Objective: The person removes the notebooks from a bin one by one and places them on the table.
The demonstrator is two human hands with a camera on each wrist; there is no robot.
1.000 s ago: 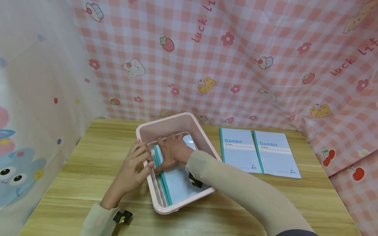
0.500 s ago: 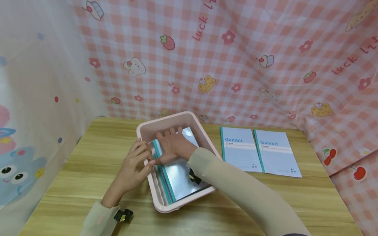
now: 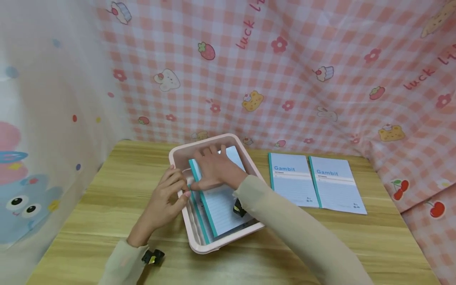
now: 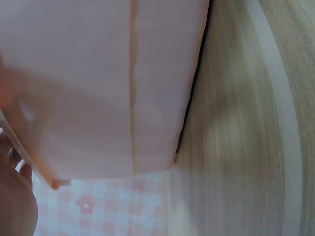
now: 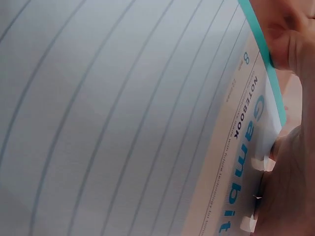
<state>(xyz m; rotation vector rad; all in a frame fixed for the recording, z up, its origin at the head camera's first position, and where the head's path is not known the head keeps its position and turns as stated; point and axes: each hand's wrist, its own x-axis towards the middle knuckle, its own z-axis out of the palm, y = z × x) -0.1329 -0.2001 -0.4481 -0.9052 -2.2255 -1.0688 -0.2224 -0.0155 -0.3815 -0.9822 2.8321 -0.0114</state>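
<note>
A pale pink plastic bin (image 3: 246, 228) stands at an angle on the table. My left hand (image 3: 164, 200) grips its left rim, and in the left wrist view the fingers (image 4: 11, 157) show at that rim. Inside the bin my right hand (image 3: 218, 168) holds a light blue notebook (image 3: 222, 215) with a teal spine, thumb at the spine side and fingers at the far edge. "Gambit" is printed on its cover (image 5: 147, 118) in the right wrist view. Beneath it another teal spine (image 3: 200, 221) shows; most of that lower notebook is hidden.
Two more "Gambit" notebooks, a left one (image 3: 293, 184) and a right one (image 3: 338, 186), lie side by side on the wooden table (image 3: 285, 253) right of the bin. A pink checked cloth (image 3: 228, 79) hangs behind, and a pale printed cloth (image 3: 46, 99) on the left.
My right hand has risen inside the bin with the top notebook, which has shifted up and right, away from the lower spine. The left hand stays at the rim.
</note>
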